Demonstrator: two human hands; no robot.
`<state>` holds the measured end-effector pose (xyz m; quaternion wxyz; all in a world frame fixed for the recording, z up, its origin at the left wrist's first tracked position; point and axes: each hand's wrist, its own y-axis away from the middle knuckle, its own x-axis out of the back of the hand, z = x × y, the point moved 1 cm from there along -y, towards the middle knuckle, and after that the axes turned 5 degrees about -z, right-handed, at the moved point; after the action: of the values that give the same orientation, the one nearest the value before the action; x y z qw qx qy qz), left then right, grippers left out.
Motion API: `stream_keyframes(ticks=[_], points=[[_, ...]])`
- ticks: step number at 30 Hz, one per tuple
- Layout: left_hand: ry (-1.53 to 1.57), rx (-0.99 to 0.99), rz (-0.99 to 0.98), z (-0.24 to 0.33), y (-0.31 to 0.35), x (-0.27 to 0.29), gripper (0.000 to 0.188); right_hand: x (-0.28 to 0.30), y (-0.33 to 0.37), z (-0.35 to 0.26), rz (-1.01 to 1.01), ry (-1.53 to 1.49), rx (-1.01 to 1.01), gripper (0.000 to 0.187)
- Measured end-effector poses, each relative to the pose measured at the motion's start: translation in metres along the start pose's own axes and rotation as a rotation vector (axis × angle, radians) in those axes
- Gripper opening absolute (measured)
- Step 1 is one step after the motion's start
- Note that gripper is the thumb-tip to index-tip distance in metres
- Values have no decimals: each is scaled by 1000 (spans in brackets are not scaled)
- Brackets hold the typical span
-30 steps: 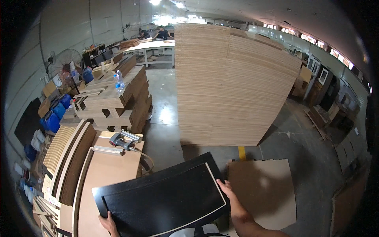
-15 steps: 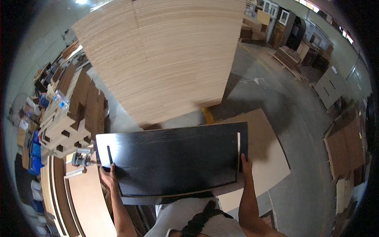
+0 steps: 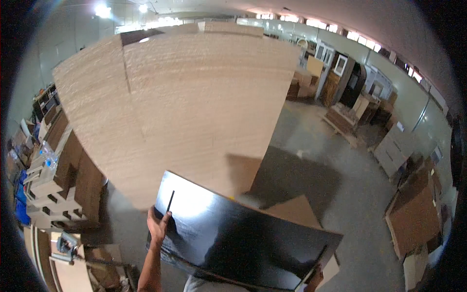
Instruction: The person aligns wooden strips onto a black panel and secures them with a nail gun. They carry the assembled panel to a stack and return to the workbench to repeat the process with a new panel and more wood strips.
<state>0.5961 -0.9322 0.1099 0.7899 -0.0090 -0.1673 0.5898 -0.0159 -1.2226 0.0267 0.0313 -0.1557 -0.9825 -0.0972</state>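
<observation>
My left hand (image 3: 158, 226) and partly hidden right hand (image 3: 316, 278) gripped opposite ends of the black panel (image 3: 238, 233), which spanned between them, slanting down rightward, so an uneven or slipping finger grip could have swung its far edge into the board stack (image 3: 189, 107) beyond.

left hand (image 3: 158, 227) raised, clamped in a pinch: thumb upright on the inner side, fingers on the outer side, partly hidden. wrist nearly straight, in line with the bare left forearm (image 3: 150, 268), which rises steeply from the lower edge, leaning slightly right. right hand (image 3: 316, 279) well apart and lower, near the lower edge; in shadow, mostly hidden, finger detail unclear, grip closed. right forearm out of view. torso (image 3: 206, 284): sliver of pale grey clothing, between the hands.
</observation>
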Motion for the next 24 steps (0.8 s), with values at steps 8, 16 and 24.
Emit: stream_keyframes(ticks=[8,16,24], points=[[67,-22,101,129,-111,-108,51,-84,-156,-122,-149,415,561,40],[33,-215,365,305,-200,-85,53,-240,-288,-367,-436,257,614,77],[-562,-306,557,459,-286,-52,58,-415,-291,-644,-548,119,455,84]])
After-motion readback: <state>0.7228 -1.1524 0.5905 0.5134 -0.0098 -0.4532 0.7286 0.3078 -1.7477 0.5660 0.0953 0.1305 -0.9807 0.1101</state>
